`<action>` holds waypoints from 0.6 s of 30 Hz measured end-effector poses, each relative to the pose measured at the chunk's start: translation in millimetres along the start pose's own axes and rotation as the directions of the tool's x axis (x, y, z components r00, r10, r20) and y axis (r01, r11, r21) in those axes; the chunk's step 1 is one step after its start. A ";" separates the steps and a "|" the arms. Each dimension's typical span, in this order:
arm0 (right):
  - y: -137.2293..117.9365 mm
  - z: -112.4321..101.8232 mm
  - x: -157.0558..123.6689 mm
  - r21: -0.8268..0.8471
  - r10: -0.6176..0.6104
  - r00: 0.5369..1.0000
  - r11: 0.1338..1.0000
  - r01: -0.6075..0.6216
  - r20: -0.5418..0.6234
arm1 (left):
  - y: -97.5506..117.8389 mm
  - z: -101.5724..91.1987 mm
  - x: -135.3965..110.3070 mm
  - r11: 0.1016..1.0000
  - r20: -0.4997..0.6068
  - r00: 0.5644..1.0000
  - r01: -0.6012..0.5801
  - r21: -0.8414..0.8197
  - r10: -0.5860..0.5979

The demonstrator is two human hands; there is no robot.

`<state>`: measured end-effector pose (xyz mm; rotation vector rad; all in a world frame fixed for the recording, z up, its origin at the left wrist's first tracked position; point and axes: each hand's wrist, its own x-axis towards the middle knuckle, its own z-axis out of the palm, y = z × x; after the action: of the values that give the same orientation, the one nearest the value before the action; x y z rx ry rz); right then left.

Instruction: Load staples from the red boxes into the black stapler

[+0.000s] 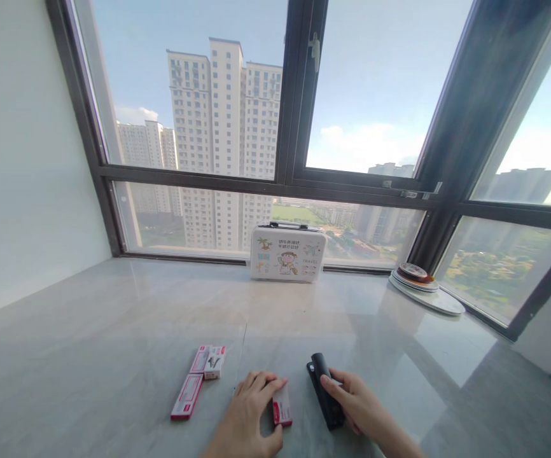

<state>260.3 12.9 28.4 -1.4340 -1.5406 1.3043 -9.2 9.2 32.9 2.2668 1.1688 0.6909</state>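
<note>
My right hand (357,402) grips a black stapler (324,388) that lies on the grey stone sill, fingers curled round its right side. My left hand (251,410) rests beside it with the thumb and fingers closed on a small red and white staple box (282,406). To the left lie a second small staple box (214,362) and two flat red and white packs (188,395), apart from both hands.
A white tin case with cartoon pictures (287,254) stands against the window at the back centre. A stack of round plates (423,286) sits at the back right corner. A white wall borders the left side.
</note>
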 end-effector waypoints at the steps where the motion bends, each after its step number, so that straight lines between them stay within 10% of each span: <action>1: 3.2 6.3 -2.7 0.027 0.004 1.000 1.000 -0.003 -0.010 | -3.5 -1.7 -2.8 1.000 -0.004 1.000 0.010 -0.018 -0.010; 13: -3.0 67.9 2.5 0.178 -0.050 0.993 0.982 0.069 -0.105 | -6.9 2.4 -6.8 0.993 -0.020 0.999 0.031 -0.116 -0.033; 18: 14.2 60.9 -3.9 0.062 -0.028 0.970 0.997 0.044 -0.239 | -49.6 -30.8 -41.6 0.989 -0.457 0.883 0.141 0.042 -0.107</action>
<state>209.0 -6.1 -2.0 -1.4553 -1.3465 1.1062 -78.8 5.5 16.1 2.1232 1.5612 1.1890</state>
